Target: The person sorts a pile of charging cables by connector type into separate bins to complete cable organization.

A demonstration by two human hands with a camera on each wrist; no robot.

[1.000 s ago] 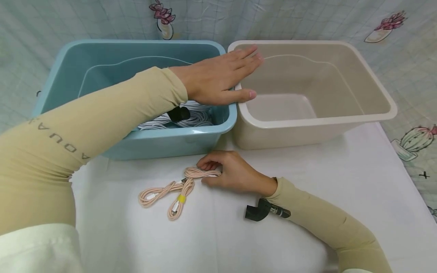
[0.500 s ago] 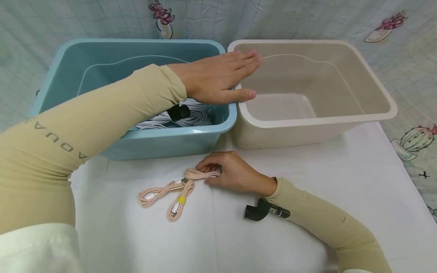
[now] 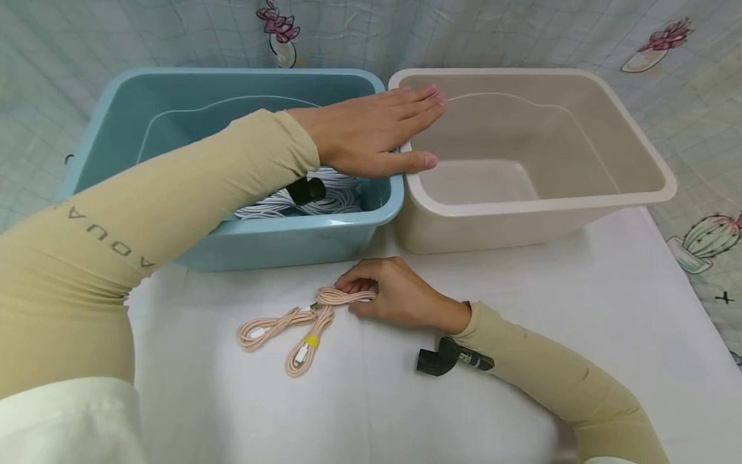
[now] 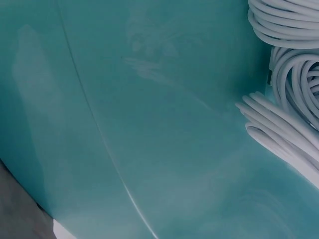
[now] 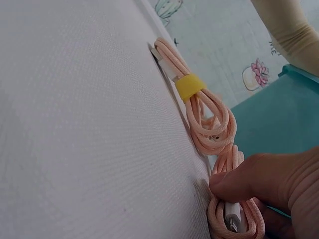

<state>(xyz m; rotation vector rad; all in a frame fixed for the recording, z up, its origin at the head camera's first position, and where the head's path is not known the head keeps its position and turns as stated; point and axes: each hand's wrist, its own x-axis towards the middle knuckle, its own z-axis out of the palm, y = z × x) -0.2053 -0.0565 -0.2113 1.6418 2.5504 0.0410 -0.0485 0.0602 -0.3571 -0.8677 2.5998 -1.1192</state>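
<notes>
My left hand (image 3: 371, 135) lies with straight fingers across the adjoining rims of a blue tub (image 3: 278, 241) and a beige tub (image 3: 522, 222). Inside the blue tub are coiled white cables (image 3: 333, 193), also visible at the right of the left wrist view. On the white cloth, my right hand (image 3: 400, 293) pinches a coiled pink cable (image 3: 336, 296) between thumb and fingers; a white plug (image 5: 232, 214) shows under the thumb. Touching that coil are two more pink bundles: one with a yellow strap (image 3: 311, 340), the other a looped pink cable (image 3: 269, 330) to its left.
A white cloth (image 3: 464, 412) covers the table before the tubs. Behind them hangs a patterned curtain (image 3: 493, 32) with plant prints. A black wrist camera (image 3: 437, 361) sits under the right sleeve, and another black camera (image 3: 307, 191) hangs over the white cables.
The right thumb has drawn slightly back along the pink coil it pinches. The left hand stays on the tub rims, and the other cables lie as before.
</notes>
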